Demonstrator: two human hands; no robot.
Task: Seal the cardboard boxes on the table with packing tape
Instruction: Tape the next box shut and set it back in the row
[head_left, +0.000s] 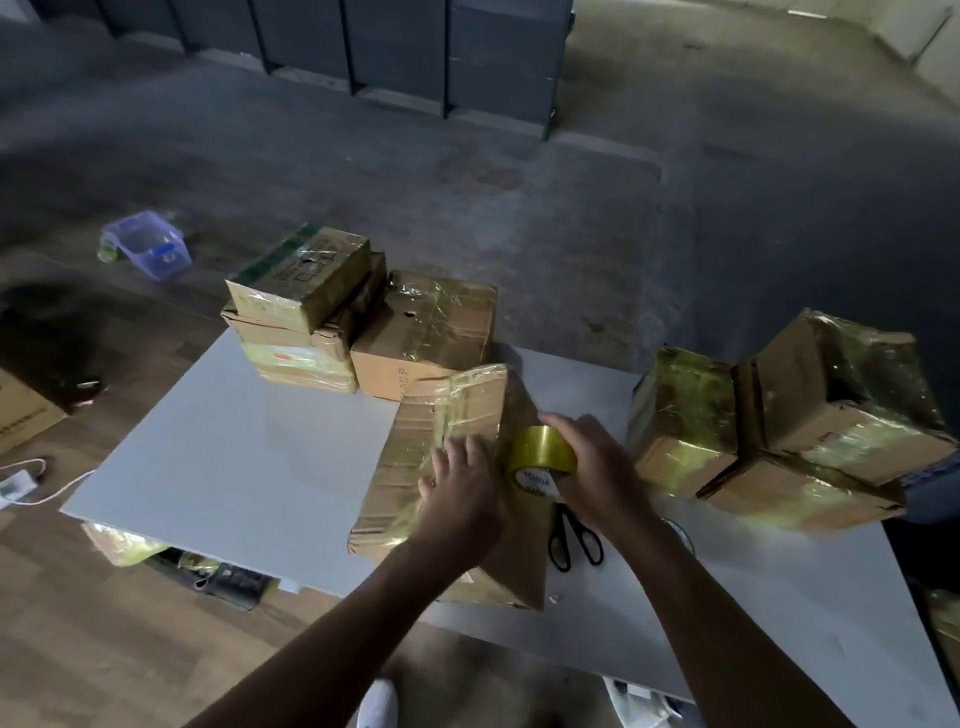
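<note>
A cardboard box (415, 467) wrapped in yellowish clear tape lies tilted on the white table (234, 457), in front of me. My left hand (460, 493) presses flat on its taped top with fingers spread. My right hand (592, 467) grips a roll of yellowish packing tape (540, 454) at the box's right edge, the roll touching the box. Black scissors (574, 540) lie on the table just below the roll.
Taped boxes stand at the table's back: a stack of two (301, 317) and one beside it (426, 338). More taped boxes (789, 415) crowd the right side. A clear plastic tub (148, 244) sits on the floor at left. A white cable (47, 493) lies on the floor.
</note>
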